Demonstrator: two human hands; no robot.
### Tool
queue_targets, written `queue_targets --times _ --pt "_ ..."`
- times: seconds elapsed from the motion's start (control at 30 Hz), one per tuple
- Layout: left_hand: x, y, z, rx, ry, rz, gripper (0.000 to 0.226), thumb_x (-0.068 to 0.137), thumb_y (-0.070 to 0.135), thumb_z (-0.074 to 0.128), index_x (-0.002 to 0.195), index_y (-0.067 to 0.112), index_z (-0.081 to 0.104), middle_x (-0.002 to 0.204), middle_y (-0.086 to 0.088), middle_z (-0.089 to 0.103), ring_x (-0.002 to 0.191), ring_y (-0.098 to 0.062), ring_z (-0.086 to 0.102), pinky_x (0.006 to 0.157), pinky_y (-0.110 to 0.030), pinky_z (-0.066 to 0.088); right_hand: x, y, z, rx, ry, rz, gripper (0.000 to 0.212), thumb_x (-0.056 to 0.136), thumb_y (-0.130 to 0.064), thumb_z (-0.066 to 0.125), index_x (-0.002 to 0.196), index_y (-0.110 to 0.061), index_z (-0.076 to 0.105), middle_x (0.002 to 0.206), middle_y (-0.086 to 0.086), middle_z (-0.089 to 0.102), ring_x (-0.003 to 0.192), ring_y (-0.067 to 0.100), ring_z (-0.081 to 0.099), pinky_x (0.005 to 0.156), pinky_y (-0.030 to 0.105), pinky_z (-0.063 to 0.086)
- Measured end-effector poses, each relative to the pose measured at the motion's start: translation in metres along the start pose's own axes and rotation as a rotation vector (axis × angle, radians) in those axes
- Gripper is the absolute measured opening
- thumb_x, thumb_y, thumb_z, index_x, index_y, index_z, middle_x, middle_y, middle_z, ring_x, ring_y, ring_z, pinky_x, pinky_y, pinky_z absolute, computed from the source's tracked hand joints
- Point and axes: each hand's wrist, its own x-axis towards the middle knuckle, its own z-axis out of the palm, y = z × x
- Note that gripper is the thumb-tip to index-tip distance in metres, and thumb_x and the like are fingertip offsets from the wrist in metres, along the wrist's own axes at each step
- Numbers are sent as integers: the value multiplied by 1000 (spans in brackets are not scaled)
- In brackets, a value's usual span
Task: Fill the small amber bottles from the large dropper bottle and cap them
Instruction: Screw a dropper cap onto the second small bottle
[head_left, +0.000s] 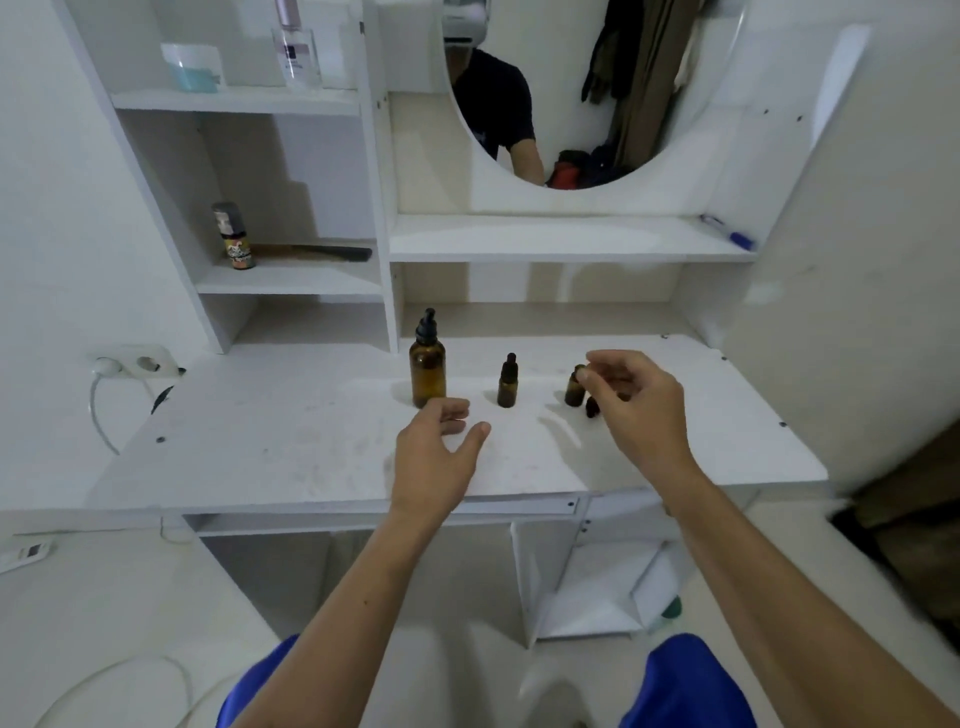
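Bottles of amber glass stand in a row on the white desk top in front of me. Farthest left is the large amber glass dropper bottle, upright, with its black dropper cap on. Near the middle stands a small amber glass bottle with a black dropper cap, also upright and closed. To the right is a second small amber bottle, partly hidden behind my right hand, so I cannot tell whether it is capped; a small dark piece lies just beside its base, too hidden to name.

My left hand hovers over the desk just in front of the large bottle, fingers loosely curved and thumb spread, holding nothing. My right hand is raised beside the right-hand bottle with its fingers bent toward the bottle's top; I cannot tell whether they touch it or pinch anything.

The desk is a white vanity unit with open shelves at the left, holding a small printed spray can and a dark comb. An oval mirror hangs above, a blue-capped marker lies on the ledge beneath it, and a white wall socket sits at the desk's left edge.
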Motion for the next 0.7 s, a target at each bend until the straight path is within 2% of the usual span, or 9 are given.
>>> queue_targets --times 0.1,0.17,0.27,0.33,0.37,0.47,0.53,0.6,0.7 --pt "0 8 22 16 -82 63 33 95 28 74 125 17 67 121 7 72 109 -5 68 97 -26 56 -7 22 -7 -48 15 65 24 88 -14 85 111 -14 78 102 -2 77 84 1 71 80 7 52" --pt "3 12 36 49 -130 88 34 98 26 70 130 15 66 128 4 71 116 -7 66 104 -29 54 -10 33 -6 -82 10 95 27 85 -17 89 109 -15 77 105 -2 74 86 10 70 80 11 54" --pt "12 18 54 92 -201 119 38 102 20 63 140 15 61 140 2 65 129 -12 61 108 -23 44 -9 41 0 -172 -5 93 39 79 -29 93 111 -15 76 109 -3 68 82 11 64 82 24 55" --pt "18 20 65 112 -255 140 42 104 19 60 146 16 55 147 2 61 136 -12 56 108 -20 39 -5 42 5 -250 -45 105 50 74 -39 95 114 -17 74 114 -4 63 85 14 62 84 26 51" --pt "20 21 71 111 -282 143 44 105 19 58 149 17 52 149 2 58 139 -12 53 108 -19 38 -4 43 7 -291 -69 110 53 74 -42 95 115 -17 74 115 -4 62 87 15 61 84 23 48" --pt "29 24 87 57 -336 137 49 107 17 55 154 17 45 155 2 52 144 -11 47 112 -21 36 -5 47 9 -356 -85 90 41 81 -37 90 114 -19 74 114 -6 63 92 11 59 76 5 37" --pt "35 26 96 14 -339 131 48 106 17 56 154 16 45 155 4 52 144 -10 47 115 -24 38 -7 51 9 -372 -72 65 32 87 -35 84 113 -21 74 113 -5 66 93 11 61 79 7 39" --pt "41 27 104 -31 -319 133 46 105 18 60 149 14 50 149 4 57 140 -10 52 116 -29 42 -9 53 9 -377 -61 34 23 92 -34 78 111 -22 75 111 -5 67 91 11 62 81 17 44" --pt "48 29 114 -76 -273 134 42 100 18 68 141 14 59 135 5 67 128 -8 61 111 -30 48 -13 51 8 -337 5 -10 15 96 -29 74 109 -21 74 107 -6 68 81 5 61 77 3 39"
